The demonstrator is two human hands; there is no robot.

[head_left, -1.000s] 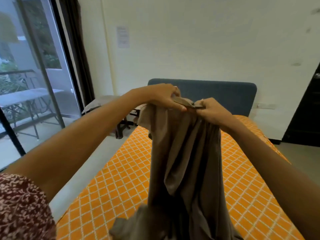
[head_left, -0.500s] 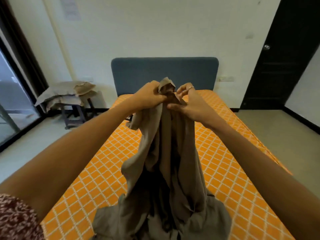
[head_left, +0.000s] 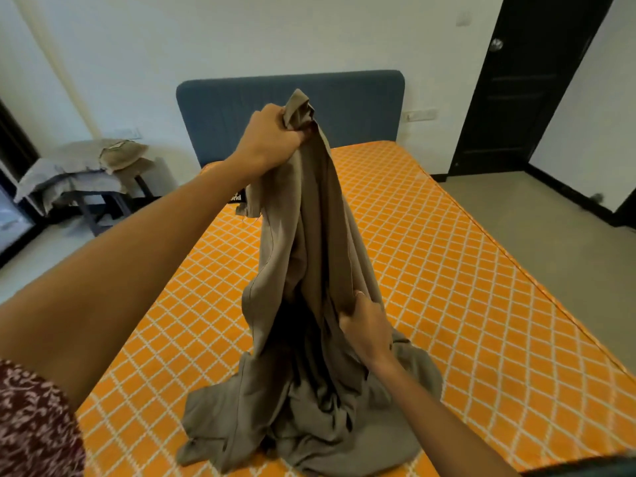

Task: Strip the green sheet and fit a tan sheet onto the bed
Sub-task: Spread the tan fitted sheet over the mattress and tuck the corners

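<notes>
Since half a second ago, the right hand (head_left: 366, 327) has left the top of the tan sheet (head_left: 306, 304) and dropped low, where it now pinches a fold on the sheet's right side, partway down the hanging cloth. The left hand (head_left: 272, 139) has stayed high, fist closed around a bunched corner of the sheet, and holds it up in front of the blue headboard (head_left: 223, 111). A small peak of cloth sticks out above the fist; the fingers themselves are turned away and mostly hidden behind the fabric.

The sheet hangs from the left hand in long vertical folds and ends in a crumpled heap on the mattress (head_left: 447, 253), near its foot end and roughly midway across it. The mattress is bare, orange with a white diamond grid. Deep shadow inside the folds hides how the sheet's layers run.

A small black tag (head_left: 237, 196) on the mattress peeks out between the left forearm and the sheet; its lettering is partly covered and unreadable.

Left of the headboard, a low stool (head_left: 99, 208) carries a pile of pale cloths (head_left: 86, 163), too rumpled to tell apart. Right of the headboard stands a dark door (head_left: 523, 98), cut off at the top edge. A patterned maroon sleeve (head_left: 31, 425) fills the lower left corner.
</notes>
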